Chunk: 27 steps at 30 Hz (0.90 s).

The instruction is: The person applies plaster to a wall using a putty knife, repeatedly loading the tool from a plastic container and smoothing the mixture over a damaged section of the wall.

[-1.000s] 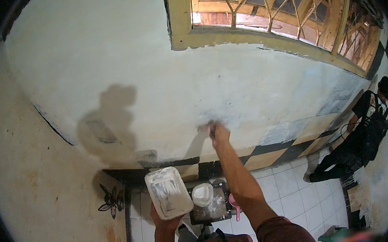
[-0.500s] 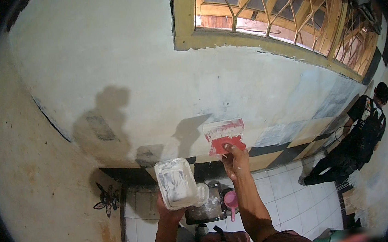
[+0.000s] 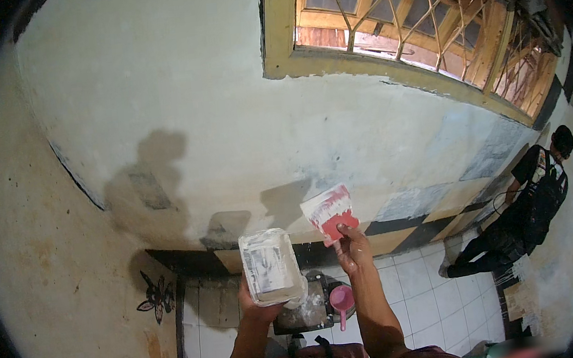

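My left hand [image 3: 260,307] grips a white plastic tub [image 3: 267,269] from below; pale filler paste smears its inside. Between the thumb and fingers of my right hand [image 3: 354,247] is a flat red scraper [image 3: 339,226], its blade coated with white paste. The scraper is tilted and appears to be apart from the wall [image 3: 242,135], just right of the tub. Whitish paste covers much of that wall, with grey-blue patches near its lower part.
A barred yellow window [image 3: 382,20] is set in the wall. Below my hands stand a paste-spotted dark stool [image 3: 303,314] and a pink dipper [image 3: 341,298] near the white tiled floor [image 3: 419,290]. A person in dark clothes [image 3: 521,213] works at the right.
The scraper has turned and drawn down a little, away from the wall. The tub has shifted slightly right and up, nearer to it.
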Motion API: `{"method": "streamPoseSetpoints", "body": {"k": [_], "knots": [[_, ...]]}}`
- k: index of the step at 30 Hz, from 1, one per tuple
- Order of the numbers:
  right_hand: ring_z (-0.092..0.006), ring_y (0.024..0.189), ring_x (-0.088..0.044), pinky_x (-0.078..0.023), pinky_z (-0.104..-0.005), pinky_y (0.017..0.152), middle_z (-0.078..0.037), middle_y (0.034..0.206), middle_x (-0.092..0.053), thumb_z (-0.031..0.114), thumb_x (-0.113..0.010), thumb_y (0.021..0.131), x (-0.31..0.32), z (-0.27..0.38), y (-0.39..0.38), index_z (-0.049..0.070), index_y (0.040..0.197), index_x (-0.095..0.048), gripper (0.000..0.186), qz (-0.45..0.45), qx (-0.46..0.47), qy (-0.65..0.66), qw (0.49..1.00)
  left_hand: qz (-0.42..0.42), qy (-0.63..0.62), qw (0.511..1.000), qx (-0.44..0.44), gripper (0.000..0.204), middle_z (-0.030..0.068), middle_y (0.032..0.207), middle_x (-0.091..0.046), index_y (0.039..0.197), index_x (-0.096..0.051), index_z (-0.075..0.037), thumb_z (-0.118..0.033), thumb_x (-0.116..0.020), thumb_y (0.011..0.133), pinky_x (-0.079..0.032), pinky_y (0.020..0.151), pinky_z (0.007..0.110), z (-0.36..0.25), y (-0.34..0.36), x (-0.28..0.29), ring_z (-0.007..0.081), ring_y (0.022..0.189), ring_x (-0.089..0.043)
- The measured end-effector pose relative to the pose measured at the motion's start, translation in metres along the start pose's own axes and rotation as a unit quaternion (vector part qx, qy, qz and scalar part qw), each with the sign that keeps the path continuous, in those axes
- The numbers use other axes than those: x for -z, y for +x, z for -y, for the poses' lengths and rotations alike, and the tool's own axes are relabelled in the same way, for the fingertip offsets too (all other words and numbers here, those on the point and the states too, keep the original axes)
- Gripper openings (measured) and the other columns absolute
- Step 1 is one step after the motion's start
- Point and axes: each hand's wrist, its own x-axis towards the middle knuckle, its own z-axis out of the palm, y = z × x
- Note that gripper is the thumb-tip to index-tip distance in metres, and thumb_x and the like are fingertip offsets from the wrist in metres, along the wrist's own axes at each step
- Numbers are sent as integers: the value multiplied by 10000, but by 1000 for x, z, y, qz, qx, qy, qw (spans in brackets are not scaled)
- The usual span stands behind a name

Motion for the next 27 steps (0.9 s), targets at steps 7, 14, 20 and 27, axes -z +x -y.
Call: {"method": "streamPoseSetpoints", "body": {"k": [7, 14, 20, 27], "knots": [[-119, 552, -545, -489, -220, 442, -57, 760, -618, 167, -413, 921, 60, -65, 82, 44, 926, -572, 201, -89, -123, -65, 986, 35, 143, 987, -64, 675, 88, 1290, -563, 1332, -468, -95, -323, -743, 760, -479, 973, 481, -15, -16, 13, 273, 1174, -560], [-172, 521, -535, -493, -263, 442, -101, 694, -581, 126, -445, 909, 29, -48, 145, 16, 890, -561, 161, -80, -62, -79, 992, -18, 189, 980, -61, 953, 63, 1232, -591, 1326, -450, -102, -208, -946, 520, -514, 943, 414, -32, -29, 2, 215, 1126, -582], [-209, 552, -548, -518, -291, 476, -115, 717, -554, 60, -476, 855, -4, -26, 194, 7, 831, -520, 73, 31, -44, -74, 996, -15, 162, 985, -61, 726, 85, 1273, -564, 1335, -463, -126, -261, -749, 681, -525, 902, 486, -28, -28, 2, 272, 1113, -591], [-218, 734, -615, -565, -284, 589, -139, 872, -613, 50, -455, 876, -27, -4, 159, -23, 887, -520, 98, 14, 16, 127, 992, -52, 139, 987, -64, 574, 101, 1276, -573, 1349, -498, -156, -527, -418, 919, -512, 860, 604, -24, -23, 13, 350, 1115, -596]]}}
